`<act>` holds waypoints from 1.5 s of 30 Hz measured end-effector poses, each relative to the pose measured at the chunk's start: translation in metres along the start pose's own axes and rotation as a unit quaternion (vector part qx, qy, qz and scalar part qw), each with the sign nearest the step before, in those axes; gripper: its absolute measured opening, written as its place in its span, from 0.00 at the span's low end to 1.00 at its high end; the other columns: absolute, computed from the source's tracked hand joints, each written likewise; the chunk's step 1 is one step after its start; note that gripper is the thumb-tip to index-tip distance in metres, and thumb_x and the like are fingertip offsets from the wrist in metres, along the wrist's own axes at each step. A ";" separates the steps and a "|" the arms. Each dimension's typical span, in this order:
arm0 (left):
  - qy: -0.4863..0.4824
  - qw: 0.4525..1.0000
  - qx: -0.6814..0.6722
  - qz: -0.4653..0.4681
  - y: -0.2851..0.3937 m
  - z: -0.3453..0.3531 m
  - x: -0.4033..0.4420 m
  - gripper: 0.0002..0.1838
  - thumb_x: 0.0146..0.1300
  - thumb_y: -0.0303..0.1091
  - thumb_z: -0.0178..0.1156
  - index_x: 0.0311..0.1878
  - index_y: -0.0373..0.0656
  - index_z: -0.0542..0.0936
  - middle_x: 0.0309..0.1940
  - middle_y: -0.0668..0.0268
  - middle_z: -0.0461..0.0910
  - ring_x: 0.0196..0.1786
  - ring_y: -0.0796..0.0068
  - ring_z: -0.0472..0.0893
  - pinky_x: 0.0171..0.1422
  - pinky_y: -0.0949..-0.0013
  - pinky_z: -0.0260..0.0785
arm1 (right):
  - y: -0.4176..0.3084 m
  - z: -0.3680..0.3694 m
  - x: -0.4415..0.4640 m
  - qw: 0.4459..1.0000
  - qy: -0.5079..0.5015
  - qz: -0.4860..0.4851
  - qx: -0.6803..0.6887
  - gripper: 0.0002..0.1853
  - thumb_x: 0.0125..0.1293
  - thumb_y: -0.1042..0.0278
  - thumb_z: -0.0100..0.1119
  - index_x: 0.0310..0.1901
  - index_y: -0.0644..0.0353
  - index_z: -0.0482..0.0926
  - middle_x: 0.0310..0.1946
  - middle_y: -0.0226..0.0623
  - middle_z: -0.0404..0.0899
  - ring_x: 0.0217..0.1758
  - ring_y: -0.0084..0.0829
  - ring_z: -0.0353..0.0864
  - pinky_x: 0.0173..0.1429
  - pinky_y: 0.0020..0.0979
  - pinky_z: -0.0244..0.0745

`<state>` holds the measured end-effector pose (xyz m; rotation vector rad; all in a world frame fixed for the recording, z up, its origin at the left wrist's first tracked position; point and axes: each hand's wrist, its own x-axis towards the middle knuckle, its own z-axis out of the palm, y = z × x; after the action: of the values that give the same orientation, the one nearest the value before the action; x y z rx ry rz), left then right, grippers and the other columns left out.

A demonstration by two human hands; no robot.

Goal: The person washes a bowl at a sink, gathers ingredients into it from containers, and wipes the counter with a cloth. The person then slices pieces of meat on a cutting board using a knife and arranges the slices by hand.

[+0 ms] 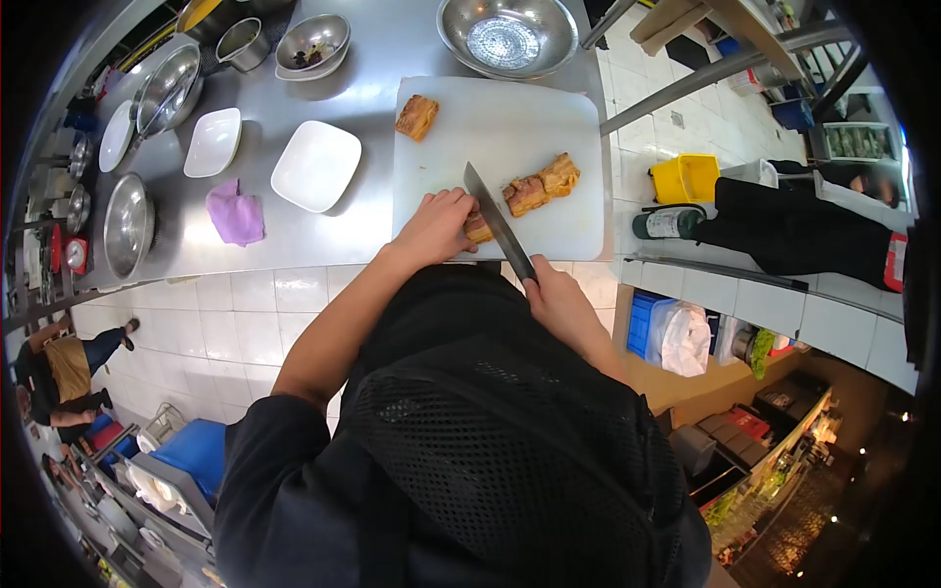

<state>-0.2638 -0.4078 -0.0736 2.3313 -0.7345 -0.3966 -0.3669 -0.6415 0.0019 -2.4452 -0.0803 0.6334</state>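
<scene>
My right hand (562,302) grips the handle of a kitchen knife (498,221), its long blade pointing up and to the left across the white cutting board (431,176). On the blade's left side, my left hand (437,227) is closed over a browned piece of meat (479,231) near the board's front edge; the fingers partly cover it. Right of the blade lie more browned, layered meat pieces (534,192), close together. Another browned block of meat (418,117) sits alone at the board's upper left.
Left of the board on the steel table (372,93) are a square white dish (316,167), a smaller white dish (213,142), a purple cloth (235,213) and several metal bowls. A large steel bowl (505,39) stands behind the board. Another person (64,367) is far left.
</scene>
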 end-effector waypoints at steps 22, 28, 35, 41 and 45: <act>0.059 0.997 -0.038 -0.008 -0.009 0.010 -0.012 0.30 0.51 0.38 0.78 0.57 0.42 0.78 0.51 0.59 0.78 0.60 0.55 0.77 0.64 0.53 0.64 | -0.050 0.001 0.023 0.998 0.050 0.023 -0.040 0.11 0.72 0.71 0.53 0.49 0.67 0.66 0.31 0.67 0.81 0.39 0.70 0.81 0.45 0.64 0.73; 0.031 0.999 -0.035 -0.014 -0.019 0.017 -0.005 0.26 0.50 0.38 0.74 0.51 0.38 0.79 0.49 0.56 0.79 0.58 0.54 0.78 0.64 0.55 0.65 | -0.058 0.007 -0.014 0.995 -0.014 0.079 -0.067 0.09 0.73 0.71 0.53 0.47 0.66 0.65 0.29 0.66 0.80 0.37 0.70 0.80 0.43 0.65 0.72; 0.040 0.999 -0.022 -0.027 -0.018 0.023 -0.002 0.24 0.50 0.37 0.74 0.49 0.41 0.79 0.48 0.58 0.79 0.56 0.53 0.78 0.61 0.53 0.66 | -0.018 0.063 0.070 0.994 0.107 0.019 0.013 0.11 0.73 0.72 0.54 0.49 0.68 0.66 0.30 0.68 0.80 0.39 0.71 0.80 0.43 0.62 0.72; 0.078 0.995 -0.050 -0.027 -0.005 0.014 -0.002 0.27 0.50 0.38 0.74 0.53 0.41 0.78 0.51 0.59 0.78 0.57 0.53 0.77 0.61 0.53 0.66 | -0.040 -0.007 0.021 0.995 0.088 0.031 0.023 0.10 0.74 0.72 0.54 0.48 0.66 0.66 0.30 0.67 0.78 0.39 0.71 0.78 0.40 0.58 0.70; 0.094 0.996 0.003 -0.006 0.001 0.024 0.016 0.28 0.50 0.38 0.75 0.54 0.40 0.78 0.51 0.59 0.77 0.59 0.55 0.76 0.63 0.53 0.66 | -0.033 -0.013 -0.003 0.995 0.033 0.094 -0.026 0.09 0.74 0.73 0.54 0.49 0.65 0.65 0.30 0.68 0.79 0.40 0.71 0.78 0.42 0.60 0.70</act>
<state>-0.2627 -0.4297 -0.0923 2.3405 -0.6314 -0.1774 -0.3609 -0.6217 0.0312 -2.5421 0.1646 0.6370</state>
